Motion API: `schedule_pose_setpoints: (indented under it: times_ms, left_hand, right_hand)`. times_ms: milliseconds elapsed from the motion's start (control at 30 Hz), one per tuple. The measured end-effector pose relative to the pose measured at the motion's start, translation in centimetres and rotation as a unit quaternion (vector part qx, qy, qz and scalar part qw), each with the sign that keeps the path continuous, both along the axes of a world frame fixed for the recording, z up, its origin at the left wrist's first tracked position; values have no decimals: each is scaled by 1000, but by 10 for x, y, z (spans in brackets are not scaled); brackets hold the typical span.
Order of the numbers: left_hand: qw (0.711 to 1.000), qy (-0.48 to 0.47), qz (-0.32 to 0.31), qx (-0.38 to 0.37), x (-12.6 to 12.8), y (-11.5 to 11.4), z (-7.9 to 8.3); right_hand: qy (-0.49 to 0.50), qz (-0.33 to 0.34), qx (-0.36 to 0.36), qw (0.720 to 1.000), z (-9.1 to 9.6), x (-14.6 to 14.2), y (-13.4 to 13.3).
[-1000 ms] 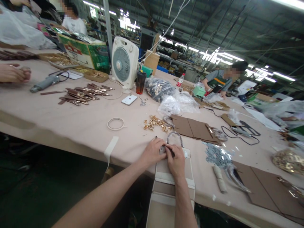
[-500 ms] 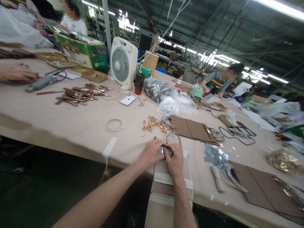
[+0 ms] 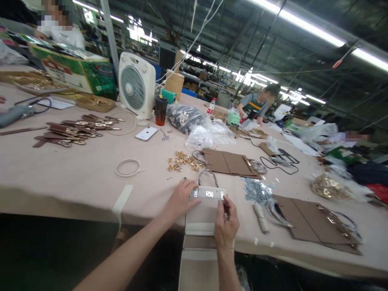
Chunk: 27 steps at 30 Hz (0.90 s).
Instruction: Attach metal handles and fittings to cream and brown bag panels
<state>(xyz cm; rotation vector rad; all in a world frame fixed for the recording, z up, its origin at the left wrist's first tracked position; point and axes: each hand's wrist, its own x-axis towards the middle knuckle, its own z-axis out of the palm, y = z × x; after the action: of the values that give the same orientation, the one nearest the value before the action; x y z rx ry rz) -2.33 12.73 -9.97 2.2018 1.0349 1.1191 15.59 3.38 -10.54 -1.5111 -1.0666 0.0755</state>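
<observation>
A beige handbag piece (image 3: 200, 214) hangs over the table's front edge, its clear-wrapped handle (image 3: 208, 176) arching away at the far end. Along its top strip sit three small silver metal plates (image 3: 209, 194). My left hand (image 3: 181, 199) grips the strip's left corner, thumb on top near the left plate. My right hand (image 3: 226, 221) is closed in a pinch by the right plate; whatever is between those fingertips is too small to make out. Beyond the handle lies a pile of gold metal fittings (image 3: 183, 161).
Brown bag panels (image 3: 228, 162) and more brown panels (image 3: 315, 222) lie to the right, near grey small pieces (image 3: 257, 190). A tape roll (image 3: 127, 167), phone (image 3: 146, 133), brown straps (image 3: 69, 131), fan (image 3: 136, 85) and cup (image 3: 161, 110) occupy the left. Co-workers sit farther back.
My view has swung to the right. Both hands, earlier close together over the strip, have parted to its two sides, and the metal plates now show between them.
</observation>
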Motion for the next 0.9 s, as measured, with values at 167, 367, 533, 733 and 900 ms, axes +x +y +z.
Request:
schedule_pose_setpoints:
  times_ms: [167, 367, 533, 733, 900]
  left_hand:
    - [996, 26, -12, 89, 5, -6, 5]
    - [978, 96, -109, 152, 44, -16, 19]
    - [965, 185, -122, 138, 88, -14, 21]
    - [960, 221, -88, 146, 101, -9, 12]
    - [963, 213, -87, 142, 100, -10, 7]
  right_hand:
    - [120, -18, -40, 992, -7, 18, -11]
    - [199, 11, -51, 979, 0, 30, -5]
    - [217, 6, -37, 976, 2, 31, -5]
    - [219, 2, -7, 976, 4, 59, -10]
    - [44, -150, -15, 988, 5, 135, -26]
